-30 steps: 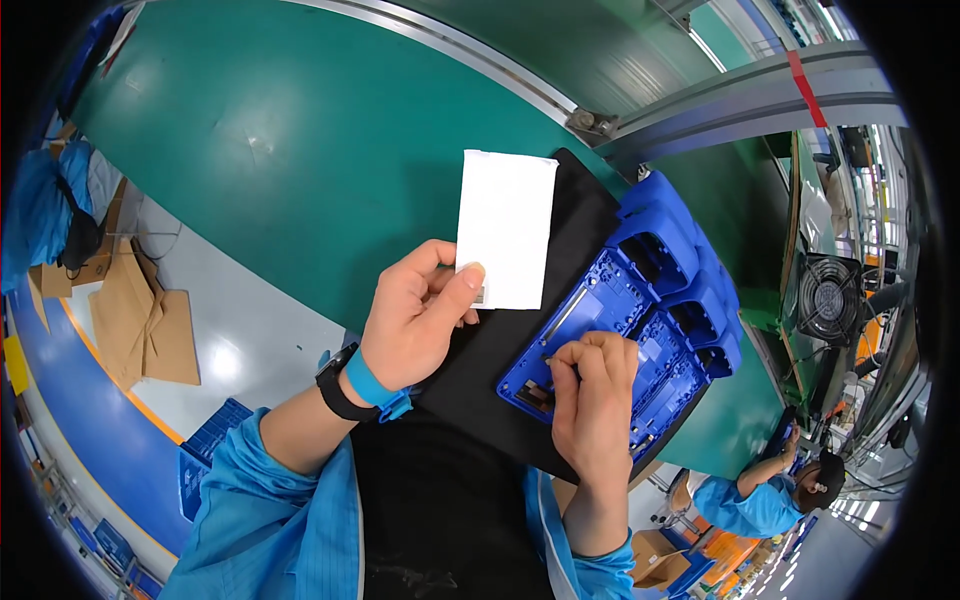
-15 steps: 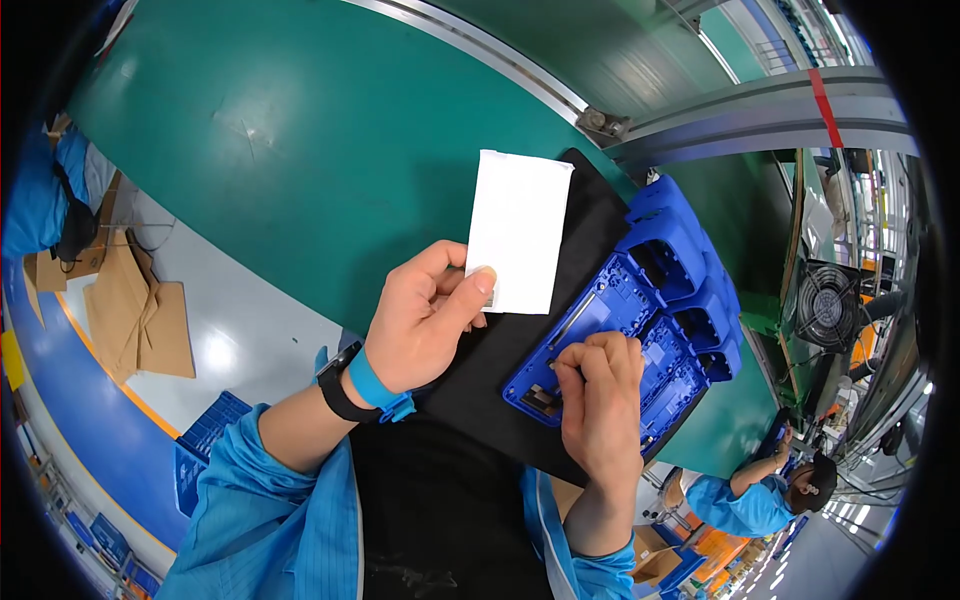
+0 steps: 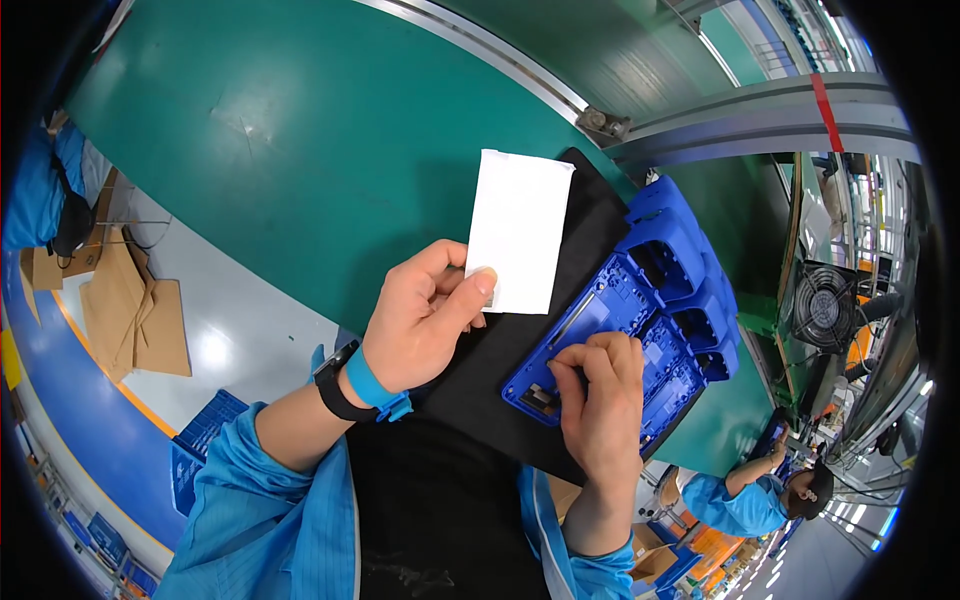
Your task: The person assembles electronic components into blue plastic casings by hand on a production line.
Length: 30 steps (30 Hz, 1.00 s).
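Observation:
Between thumb and fingers, my left hand (image 3: 425, 315) pinches the lower left corner of a flat white rectangular sheet (image 3: 520, 232), perhaps paper or a backing card. My right hand (image 3: 605, 400) hovers over a blue moulded plastic housing (image 3: 665, 375), with thumb and forefinger pinched together. Whatever those fingertips hold, if anything, is too small to make out. The housing has ribbed compartments and deep openings along its far right side. It rests on a black mat (image 3: 480, 385), and my right hand hides part of its near half.
A green worktop (image 3: 300, 150) spreads to the left, edged by a metal rail (image 3: 500, 55). Beyond the housing stands a black fan (image 3: 825, 305). Cardboard (image 3: 150, 320) and a blue crate (image 3: 205, 440) lie on the left. A co-worker (image 3: 745, 495) sits at lower right.
My right thumb and forefinger have shifted very slightly left over the housing. My left hand and the white sheet stay almost where they were.

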Motion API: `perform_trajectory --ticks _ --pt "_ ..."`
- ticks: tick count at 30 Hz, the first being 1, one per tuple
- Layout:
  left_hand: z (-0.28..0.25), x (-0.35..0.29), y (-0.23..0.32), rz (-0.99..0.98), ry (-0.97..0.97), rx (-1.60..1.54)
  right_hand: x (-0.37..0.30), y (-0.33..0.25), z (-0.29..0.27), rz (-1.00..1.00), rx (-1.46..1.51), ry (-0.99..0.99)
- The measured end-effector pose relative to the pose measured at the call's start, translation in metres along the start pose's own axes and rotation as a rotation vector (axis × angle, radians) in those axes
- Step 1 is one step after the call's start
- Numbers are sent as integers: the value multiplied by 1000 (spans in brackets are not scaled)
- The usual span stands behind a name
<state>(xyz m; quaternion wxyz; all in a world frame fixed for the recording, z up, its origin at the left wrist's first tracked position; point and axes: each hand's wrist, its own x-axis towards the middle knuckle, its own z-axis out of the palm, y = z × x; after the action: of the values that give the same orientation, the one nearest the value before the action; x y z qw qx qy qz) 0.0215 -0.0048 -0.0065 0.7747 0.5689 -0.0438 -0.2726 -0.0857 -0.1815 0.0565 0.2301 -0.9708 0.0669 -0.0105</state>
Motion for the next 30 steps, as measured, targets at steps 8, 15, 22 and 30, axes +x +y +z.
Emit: perform_trajectory --ticks 8,15,22,30 --pt "1 -1 1 -10 -3 -14 -11 7 6 -66 -41 84" --pt "-1 -3 0 6 -2 7 -26 3 -3 9 44 40" --pt "-2 -3 0 11 2 9 -27 4 -3 16 28 12" --pt "-4 -5 0 7 -11 -26 -25 3 -4 30 21 -9"
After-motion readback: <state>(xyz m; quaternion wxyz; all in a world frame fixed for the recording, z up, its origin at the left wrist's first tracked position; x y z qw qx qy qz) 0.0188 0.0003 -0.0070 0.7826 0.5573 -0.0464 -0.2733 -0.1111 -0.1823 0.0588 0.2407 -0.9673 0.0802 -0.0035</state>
